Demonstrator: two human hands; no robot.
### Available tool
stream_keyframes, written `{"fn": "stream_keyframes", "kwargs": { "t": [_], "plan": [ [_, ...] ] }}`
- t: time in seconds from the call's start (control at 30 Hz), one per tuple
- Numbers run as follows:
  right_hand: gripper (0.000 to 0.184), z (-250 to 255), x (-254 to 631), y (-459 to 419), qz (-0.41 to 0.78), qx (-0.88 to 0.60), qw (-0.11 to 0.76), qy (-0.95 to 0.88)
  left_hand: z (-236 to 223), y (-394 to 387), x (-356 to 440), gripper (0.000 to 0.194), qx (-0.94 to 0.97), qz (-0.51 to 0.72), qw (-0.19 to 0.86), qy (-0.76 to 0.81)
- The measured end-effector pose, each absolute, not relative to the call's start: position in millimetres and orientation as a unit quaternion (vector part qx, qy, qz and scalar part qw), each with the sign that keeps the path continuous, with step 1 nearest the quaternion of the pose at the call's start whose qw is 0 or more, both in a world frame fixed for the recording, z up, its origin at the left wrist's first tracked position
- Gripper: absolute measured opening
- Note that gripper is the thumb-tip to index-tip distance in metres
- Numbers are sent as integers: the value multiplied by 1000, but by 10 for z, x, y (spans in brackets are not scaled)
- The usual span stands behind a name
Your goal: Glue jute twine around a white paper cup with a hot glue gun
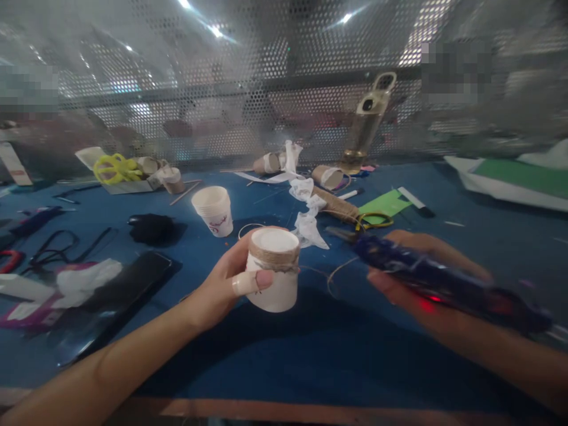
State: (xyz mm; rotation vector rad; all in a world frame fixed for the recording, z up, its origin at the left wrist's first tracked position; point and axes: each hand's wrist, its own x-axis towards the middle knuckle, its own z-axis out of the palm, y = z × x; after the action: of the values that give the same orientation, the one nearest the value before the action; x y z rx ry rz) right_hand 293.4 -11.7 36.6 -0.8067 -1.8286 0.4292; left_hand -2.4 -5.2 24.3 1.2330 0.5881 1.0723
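Observation:
My left hand (226, 287) is wrapped round a white paper cup (276, 296), held upside down, with a bandage-like strip on my thumb. Brown jute twine (274, 255) is wound in a band near the cup's upturned base. A loose tail of it curls off to the right, over the blue table. In my right hand (412, 284) is a dark blue glue gun (426, 275), blurred, its red light lit. The gun's nozzle points left toward the cup, apart from it. Beyond my left hand stands a stack of white paper cups (213, 210).
Behind lie crumpled white lace (308, 222), a twine roll (335, 204), yellow-handled scissors (375, 221) and green paper (385, 204). A clear bottle (366, 124) stands by the perforated metal screen (248, 89). To the left are a phone (133, 284) and a black bundle (153, 228).

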Motion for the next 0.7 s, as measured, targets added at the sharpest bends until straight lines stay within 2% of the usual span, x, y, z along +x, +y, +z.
{"fn": "stream_keyframes", "kwargs": {
  "t": [0.13, 0.33, 0.7],
  "plan": [
    [19, 389, 2864, -107, 215, -245, 468, -822, 214, -56, -2, 51, 549, 460, 644, 268],
    [18, 391, 2915, -107, 190, -278, 412, -846, 145, -62, -22, 56, 559, 451, 643, 266],
    [19, 180, 2960, -71, 142, -264, 428, -852, 63, -46, -49, 60, 579, 436, 635, 267]
  ]
}}
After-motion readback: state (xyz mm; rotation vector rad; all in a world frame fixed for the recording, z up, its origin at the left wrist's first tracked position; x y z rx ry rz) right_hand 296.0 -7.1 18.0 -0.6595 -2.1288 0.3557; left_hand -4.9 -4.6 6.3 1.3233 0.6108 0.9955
